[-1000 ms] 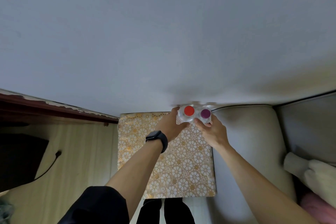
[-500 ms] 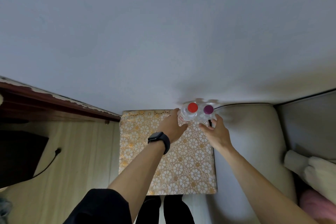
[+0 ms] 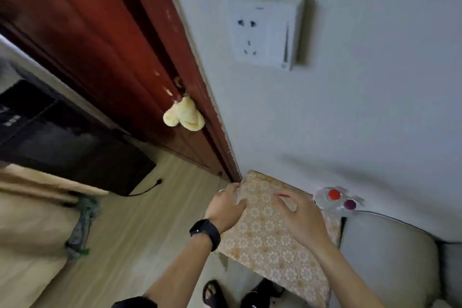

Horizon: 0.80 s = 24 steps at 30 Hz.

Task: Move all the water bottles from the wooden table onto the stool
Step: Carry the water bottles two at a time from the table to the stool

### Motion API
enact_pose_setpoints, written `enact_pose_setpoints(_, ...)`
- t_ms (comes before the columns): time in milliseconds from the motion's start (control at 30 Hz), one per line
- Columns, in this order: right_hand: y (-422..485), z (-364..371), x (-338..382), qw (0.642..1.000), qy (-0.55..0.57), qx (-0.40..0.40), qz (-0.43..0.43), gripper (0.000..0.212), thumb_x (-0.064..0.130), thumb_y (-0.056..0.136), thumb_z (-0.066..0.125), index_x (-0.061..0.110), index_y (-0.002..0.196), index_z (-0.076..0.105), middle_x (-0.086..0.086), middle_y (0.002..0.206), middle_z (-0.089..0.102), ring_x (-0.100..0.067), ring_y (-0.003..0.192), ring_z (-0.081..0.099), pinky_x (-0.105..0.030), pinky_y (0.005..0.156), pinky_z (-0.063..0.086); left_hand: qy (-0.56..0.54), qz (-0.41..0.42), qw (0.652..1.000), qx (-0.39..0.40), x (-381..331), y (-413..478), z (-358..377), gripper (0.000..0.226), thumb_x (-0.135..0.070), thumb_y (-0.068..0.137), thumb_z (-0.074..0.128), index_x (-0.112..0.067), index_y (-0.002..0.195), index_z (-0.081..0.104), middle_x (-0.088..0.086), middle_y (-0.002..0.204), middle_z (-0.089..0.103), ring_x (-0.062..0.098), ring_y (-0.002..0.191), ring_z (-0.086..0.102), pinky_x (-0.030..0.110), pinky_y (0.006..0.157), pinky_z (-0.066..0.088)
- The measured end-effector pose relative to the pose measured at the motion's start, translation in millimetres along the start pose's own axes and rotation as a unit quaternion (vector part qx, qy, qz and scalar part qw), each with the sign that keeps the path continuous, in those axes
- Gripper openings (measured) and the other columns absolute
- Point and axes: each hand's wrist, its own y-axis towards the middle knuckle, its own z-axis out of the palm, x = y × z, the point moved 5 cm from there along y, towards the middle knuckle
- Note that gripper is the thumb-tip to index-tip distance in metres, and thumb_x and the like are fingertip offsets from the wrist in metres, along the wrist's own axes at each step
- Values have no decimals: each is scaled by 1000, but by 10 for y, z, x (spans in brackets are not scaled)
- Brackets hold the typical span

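Two clear plastic bottles are standing upright and touching at the stool's (image 3: 275, 252) far right corner, against the pale wall (image 3: 375, 120): the red-capped bottle (image 3: 333, 194) and the purple-capped bottle (image 3: 349, 204). Their contents are too blurred to judge. The left hand (image 3: 225, 209) is gripping the square stool's left edge, thumb lying on the glossy gold floral cover. The right hand (image 3: 300, 220) is hovering spread-fingered over the top, holding nothing.

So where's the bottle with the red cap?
In the head view, the red-capped bottle stands on the stool's far right corner, against the wall, right beside the purple-capped bottle and just beyond the right hand.
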Motion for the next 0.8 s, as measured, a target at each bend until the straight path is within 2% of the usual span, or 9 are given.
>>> enact_pose_setpoints(100, -38, 237, 933, 992, -52, 59, -98, 19, 46, 98, 55, 38, 110, 68, 29, 103, 66, -5, 91, 68, -7, 72, 46, -19, -31, 996, -81, 324, -477, -755, 54, -47, 96, 54, -30, 146, 39, 6, 139, 55, 24, 111, 61, 34, 89, 52)
enact_pose_setpoints(167, -104, 455, 1481, 983, -65, 85, -150, 17, 43, 98, 57, 39, 109, 69, 21, 102, 71, -1, 85, 66, -6, 68, 45, -36, -49, 987, -146, 585, -843, -1245, 54, -45, 96, 55, -26, 145, 42, 8, 138, 56, 25, 115, 59, 33, 92, 50)
enact_pose_setpoints(233, -261, 746, 1996, 970, -73, 114, -203, 14, 42, 96, 58, 40, 105, 69, 21, 106, 70, 4, 89, 61, -9, 78, 45, -63, -67, 973, -213, 898, -1286, -1685, 54, -40, 95, 58, -22, 145, 44, 9, 139, 56, 26, 121, 56, 34, 97, 47)
enact_pose_setpoints(300, -499, 1073, 2456, 955, -81, 141, -247, 16, 44, 95, 59, 40, 105, 70, 20, 108, 69, 0, 100, 59, -24, 89, 48, -89, -87, 953, -275, 1260, -1780, -2048, 54, -36, 95, 60, -22, 145, 46, 8, 140, 55, 26, 122, 56, 34, 102, 45)
enact_pose_setpoints(367, -819, 1413, 2828, 938, -87, 162, -294, 16, 44, 93, 60, 39, 104, 71, 21, 104, 70, -1, 98, 62, -24, 87, 48, -108, -110, 932, -328, 1658, -2313, -2284, 52, -33, 95, 61, -23, 144, 47, 6, 140, 56, 24, 123, 55, 30, 102, 44)
enact_pose_setpoints(433, -1212, 1756, 3090, 918, -91, 187, -337, 16, 43, 93, 62, 39, 105, 71, 22, 105, 70, 2, 96, 63, -13, 82, 46, -116, -130, 912, -372, 2048, -2879, -2406, 49, -36, 95, 62, -26, 141, 49, 3, 135, 59, 21, 122, 56, 24, 95, 42)
enact_pose_setpoints(500, -1635, 2111, 3250, 899, -101, 217, -366, 16, 42, 93, 62, 40, 107, 71, 23, 109, 68, 5, 102, 60, -6, 81, 40, -121, -148, 894, -404, 2437, -3428, -2456, 46, -37, 94, 63, -25, 137, 52, 1, 128, 63, 20, 118, 57, 26, 93, 43)
enact_pose_setpoints(667, -2794, 2965, 3497, 860, -112, 260, -424, 18, 39, 94, 63, 41, 110, 68, 21, 114, 65, -7, 114, 56, -27, 97, 45, -113, -194, 860, -458, 3302, -4828, -2404, 47, -37, 93, 63, -23, 137, 52, 4, 132, 60, 22, 121, 55, 29, 98, 42)
enact_pose_setpoints(800, -3857, 3734, 3717, 812, -107, 303, -487, 15, 38, 93, 65, 40, 106, 72, 26, 105, 65, -10, 111, 57, -25, 93, 42, -102, -235, 811, -526, 3903, -6114, -2256, 49, -40, 93, 62, -26, 138, 51, 3, 133, 59, 21, 123, 53, 32, 100, 43)
